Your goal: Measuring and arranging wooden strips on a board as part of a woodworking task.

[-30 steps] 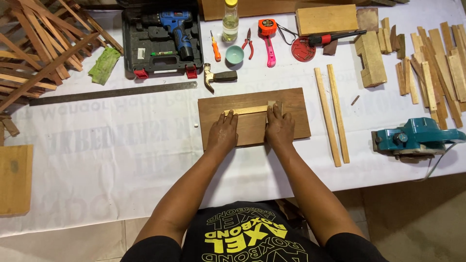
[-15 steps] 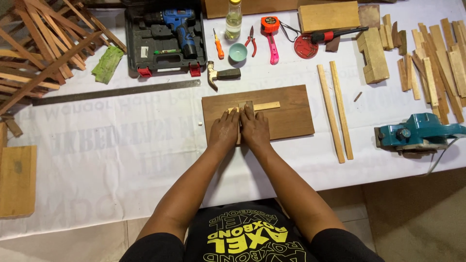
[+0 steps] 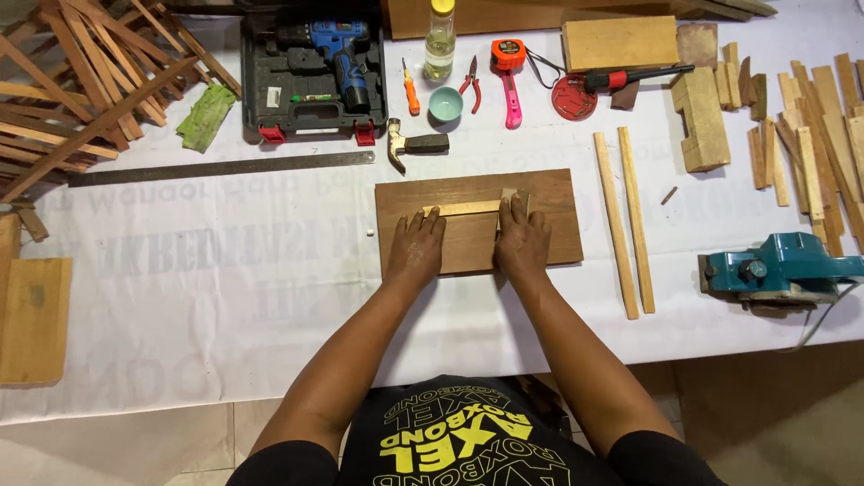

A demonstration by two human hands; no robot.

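Note:
A dark brown wooden board (image 3: 549, 211) lies flat on the white-covered table (image 3: 225, 288). On it rests a pale thin wooden strip (image 3: 463, 208), lying left to right. My left hand (image 3: 416, 248) presses flat on the board at the strip's left end. My right hand (image 3: 522, 238) lies flat near the strip's right end, its fingertips on a small pale piece there. Neither hand grips anything; the fingers are stretched out and close together.
Behind the board lie a hammer (image 3: 416, 144), a steel ruler (image 3: 220, 168), a drill in its open case (image 3: 310, 67), a bottle (image 3: 439, 40), a bowl (image 3: 445, 103) and pliers. Two long slats (image 3: 625, 220) and an electric planer (image 3: 778, 270) lie right. Wood scraps fill both far corners.
My right hand slid left along the strip until it met the left hand, then moved back right to the strip's end. The left hand stayed put.

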